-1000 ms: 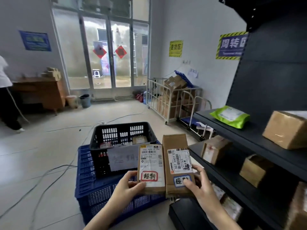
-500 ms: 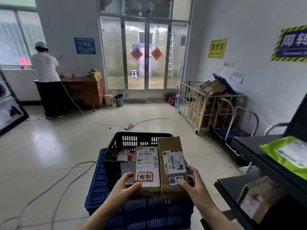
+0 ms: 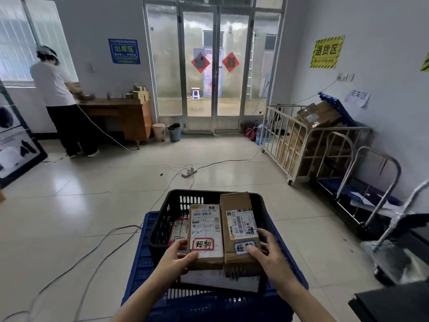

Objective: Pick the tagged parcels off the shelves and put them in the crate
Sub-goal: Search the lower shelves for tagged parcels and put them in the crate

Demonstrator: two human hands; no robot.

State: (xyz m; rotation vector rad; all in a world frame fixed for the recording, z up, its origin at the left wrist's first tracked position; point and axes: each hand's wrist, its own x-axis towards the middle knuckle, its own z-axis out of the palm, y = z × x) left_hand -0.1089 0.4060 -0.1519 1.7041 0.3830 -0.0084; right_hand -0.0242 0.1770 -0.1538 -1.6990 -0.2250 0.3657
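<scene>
Two cardboard parcels are held side by side over the black crate [image 3: 162,219], which sits on a blue crate [image 3: 141,263]. My left hand [image 3: 177,257] grips the near end of the left parcel [image 3: 205,231], which has a white label and a red-framed tag. My right hand [image 3: 267,248] grips the right parcel [image 3: 239,219], a brown box with a blue-framed tag. Inside the black crate lies another small parcel [image 3: 180,228], partly hidden.
Cables and a power strip [image 3: 189,171] cross the tiled floor ahead. A metal cage cart [image 3: 308,145] full of boxes and a trolley [image 3: 371,182] stand on the right. The black shelf edge [image 3: 394,300] is at lower right. A person [image 3: 60,101] stands at a wooden desk, far left.
My view has turned left, away from the shelves toward the crates. Both hands have carried the two parcels along and now hold them over the black crate.
</scene>
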